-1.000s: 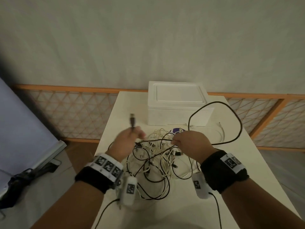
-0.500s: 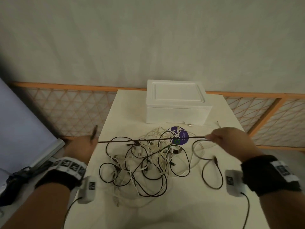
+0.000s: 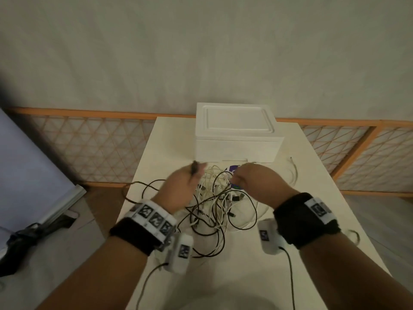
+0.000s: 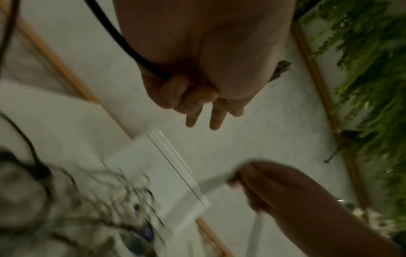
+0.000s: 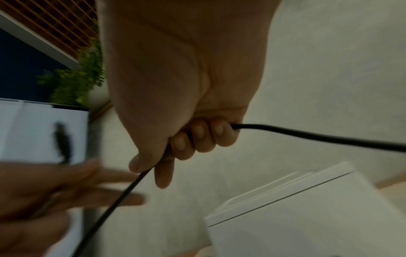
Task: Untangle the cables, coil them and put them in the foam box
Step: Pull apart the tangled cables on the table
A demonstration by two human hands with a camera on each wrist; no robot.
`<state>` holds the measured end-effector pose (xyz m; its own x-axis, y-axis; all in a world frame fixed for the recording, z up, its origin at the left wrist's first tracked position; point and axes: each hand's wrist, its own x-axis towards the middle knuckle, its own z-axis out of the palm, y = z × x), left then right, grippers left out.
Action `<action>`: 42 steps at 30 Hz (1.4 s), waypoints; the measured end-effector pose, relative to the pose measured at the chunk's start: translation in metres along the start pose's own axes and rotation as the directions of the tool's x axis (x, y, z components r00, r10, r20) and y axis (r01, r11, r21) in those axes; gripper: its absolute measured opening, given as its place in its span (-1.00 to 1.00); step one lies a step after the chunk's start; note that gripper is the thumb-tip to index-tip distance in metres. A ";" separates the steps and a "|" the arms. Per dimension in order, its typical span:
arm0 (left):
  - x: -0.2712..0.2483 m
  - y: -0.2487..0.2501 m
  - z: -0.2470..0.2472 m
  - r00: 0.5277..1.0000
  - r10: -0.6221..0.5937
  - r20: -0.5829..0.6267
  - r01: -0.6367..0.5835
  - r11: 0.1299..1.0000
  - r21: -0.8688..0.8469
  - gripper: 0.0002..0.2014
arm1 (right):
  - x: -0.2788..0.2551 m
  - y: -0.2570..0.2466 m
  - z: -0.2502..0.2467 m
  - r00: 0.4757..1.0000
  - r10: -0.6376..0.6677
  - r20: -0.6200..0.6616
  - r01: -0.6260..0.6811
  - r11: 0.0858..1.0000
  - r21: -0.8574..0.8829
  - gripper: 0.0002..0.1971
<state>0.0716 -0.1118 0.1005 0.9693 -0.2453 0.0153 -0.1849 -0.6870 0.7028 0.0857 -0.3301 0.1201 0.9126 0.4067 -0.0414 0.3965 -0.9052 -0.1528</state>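
We see both hands raised over the tangle of cables (image 3: 214, 204) on the white table (image 3: 312, 260). Our left hand (image 3: 181, 186) curls its grip round a black cable (image 4: 123, 43), plug (image 3: 194, 167) poking up; our right hand (image 3: 257, 182) closes round the same cable (image 5: 318, 137). Behind the tangle sits the closed foam box (image 3: 237, 139). A purple disc (image 3: 233, 169) is mostly hidden behind our right hand; the left wrist view blurs the tangle.

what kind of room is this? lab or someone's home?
Can't tell for sure; it looks like a plain indoor room set up for recording. Cues: a bare white table against a blank wall, a wooden lattice screen, and leafy greenery.
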 end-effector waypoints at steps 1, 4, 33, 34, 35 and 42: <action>0.001 0.015 0.012 0.995 0.022 0.102 -0.009 0.992 -0.127 -0.55 | 0.004 -0.012 -0.001 0.998 -0.055 -0.014 0.055 0.998 -0.007 -0.72; 0.003 0.023 0.032 0.980 -0.015 0.200 0.076 0.951 -0.298 -0.59 | 0.006 -0.024 -0.005 0.987 -0.151 -0.061 0.150 0.989 -0.013 -0.74; -0.008 0.005 -0.051 0.992 -0.005 -0.128 -0.096 0.634 -0.768 -0.40 | 0.028 -0.094 0.008 0.969 -0.192 -0.156 0.246 0.675 0.696 -0.80; -0.013 -0.002 -0.053 0.991 -0.002 -0.133 -0.114 0.501 -0.858 -0.39 | 0.029 -0.089 0.006 0.962 -0.206 -0.181 0.272 0.648 0.711 -0.82; -0.018 -0.007 -0.052 0.992 -0.002 -0.128 -0.120 0.337 -0.934 -0.39 | 0.030 -0.084 0.000 0.951 -0.238 -0.197 0.307 0.645 0.700 -0.84; -0.035 -0.012 -0.058 0.968 -0.160 -0.195 -0.217 -0.140 -0.966 -0.45 | 0.027 -0.058 -0.031 0.946 -0.284 -0.157 0.324 0.851 0.412 -0.73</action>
<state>0.0490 -0.0557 0.1329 0.9991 0.0054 0.0409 -0.0283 0.8106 0.5850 0.0899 -0.2703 0.1580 0.7660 0.6228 0.1589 0.5924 -0.5881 -0.5507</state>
